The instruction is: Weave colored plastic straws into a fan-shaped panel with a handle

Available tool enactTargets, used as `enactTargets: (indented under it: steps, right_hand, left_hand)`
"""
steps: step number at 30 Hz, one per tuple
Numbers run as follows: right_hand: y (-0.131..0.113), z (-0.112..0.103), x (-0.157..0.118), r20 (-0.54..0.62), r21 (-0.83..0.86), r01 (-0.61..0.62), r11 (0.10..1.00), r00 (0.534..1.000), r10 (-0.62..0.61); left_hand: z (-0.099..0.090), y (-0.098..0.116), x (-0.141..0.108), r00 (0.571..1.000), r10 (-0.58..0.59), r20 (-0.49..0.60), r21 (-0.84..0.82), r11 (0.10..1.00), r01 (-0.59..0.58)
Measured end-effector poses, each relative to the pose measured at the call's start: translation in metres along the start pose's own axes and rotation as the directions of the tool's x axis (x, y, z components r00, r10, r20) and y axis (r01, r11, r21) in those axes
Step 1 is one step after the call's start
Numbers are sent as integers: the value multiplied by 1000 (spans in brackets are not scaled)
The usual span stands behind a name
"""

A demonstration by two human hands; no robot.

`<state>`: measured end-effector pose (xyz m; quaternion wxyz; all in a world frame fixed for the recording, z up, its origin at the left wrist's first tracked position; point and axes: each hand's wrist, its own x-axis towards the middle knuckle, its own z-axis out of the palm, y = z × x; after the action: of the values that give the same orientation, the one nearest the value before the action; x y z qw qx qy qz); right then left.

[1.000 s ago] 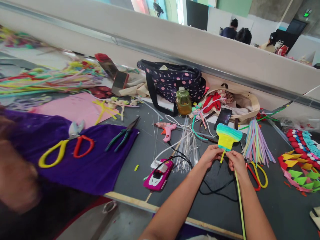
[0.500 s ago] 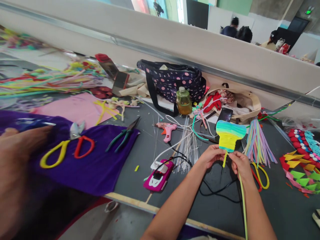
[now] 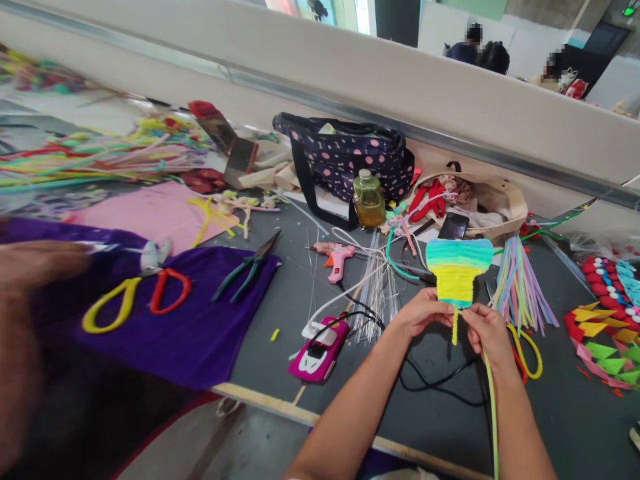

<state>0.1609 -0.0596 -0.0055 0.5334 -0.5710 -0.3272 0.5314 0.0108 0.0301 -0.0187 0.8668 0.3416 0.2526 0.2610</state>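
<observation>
Left hand (image 3: 429, 313) and right hand (image 3: 489, 331) both have fingertips pinched on the bottom of a yellow-and-blue craft piece (image 3: 456, 275), right side, above the table (image 3: 580, 430). Right hand's kinda blocking the scissors (image 3: 536, 363), and the green strip's (image 3: 493, 413) near end is cut off.

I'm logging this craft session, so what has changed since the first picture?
The yellow-and-blue piece has turned to face the camera more squarely. A co-worker's blurred hand has moved farther over the purple cloth. The left hand and right hand keep their grip at the piece's base; pliers and glue gun stayed put.
</observation>
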Motion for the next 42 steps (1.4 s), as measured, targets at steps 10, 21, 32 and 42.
enactTargets:
  steps: [10,21,32,42]
  right_hand:
    - [-5,0,-4,11,-123,94,988,996,-93]
    - [1,19,-7,-58,-61,162,985,985,-165]
    - [1,35,-5,-74,216,88,972,995,-73]
    - [9,62,-5,-122,412,37,910,992,15]
  left_hand:
    - [5,1,-3,998,61,35,-29,998,-60]
    - [14,2,-5,989,137,-63,-116,983,-144]
    - [17,4,-4,971,209,-117,-107,969,-222]
    - [22,1,-1,932,289,-219,-167,930,-328]
